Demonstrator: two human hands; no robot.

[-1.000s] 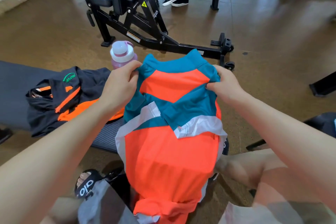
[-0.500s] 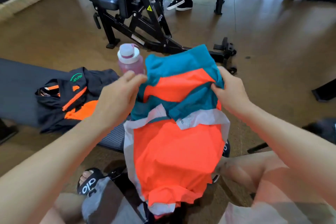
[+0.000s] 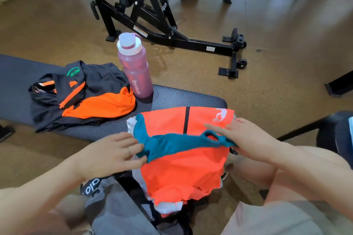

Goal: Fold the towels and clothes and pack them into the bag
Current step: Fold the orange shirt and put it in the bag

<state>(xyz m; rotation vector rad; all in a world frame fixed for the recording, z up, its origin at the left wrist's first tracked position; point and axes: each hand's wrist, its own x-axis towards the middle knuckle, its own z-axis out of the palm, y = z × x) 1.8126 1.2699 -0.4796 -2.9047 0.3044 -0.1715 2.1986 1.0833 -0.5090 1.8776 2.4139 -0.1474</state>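
orange-and-teal shirt (image 3: pixel 183 162) lies on the near end of the dark padded bench (image 3: pixel 191 99), its long axis running away from the person; the far edge rests on the bench and the near end hangs off toward the lap. a teal band crosses it from left to right. left hand (image 3: pixel 110 154) lies at the shirt's left edge, fingers extended, fingertips on the teal band. right hand (image 3: pixel 242 137) rests on the right side with fingers straight and spread, flat on the fabric. half a second earlier both hands held the shirt up by its top corners; it is now down on the bench. black-and-orange jacket (image 3: pixel 80 95) lies on the bench to the left, touching the pink bottle (image 3: pixel 135 70) standing upright beside it.
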